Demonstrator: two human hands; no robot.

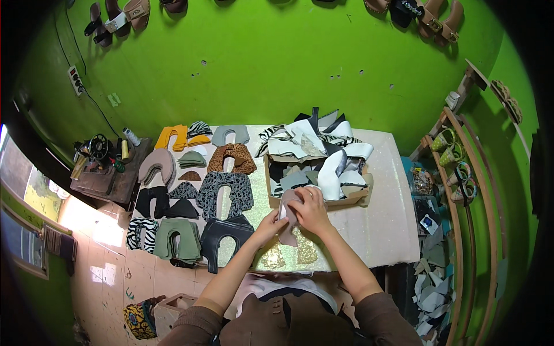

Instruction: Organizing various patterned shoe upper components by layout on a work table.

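Note:
Both my hands are over the near middle of the table, in front of a scrap-filled cardboard box (345,202). Between them is a taupe curved piece of shoe-upper material (287,235), held tilted. My left hand (269,226) pinches its left edge with the thumb on top. My right hand (311,211) curls over its upper right part, fingers bent onto the surface. Whether it is one layer or several I cannot tell. Just below lie gold glittery pieces (307,251), flat near the table's front edge.
Stacks of cut U-shaped pieces fill the table's left side, among them green (186,247), black (210,254), taupe (156,168) and leopard-print (241,162) ones. A sewing machine (99,149) stands at far left. On the right are a wooden rack (452,216) and heaped scraps (433,297).

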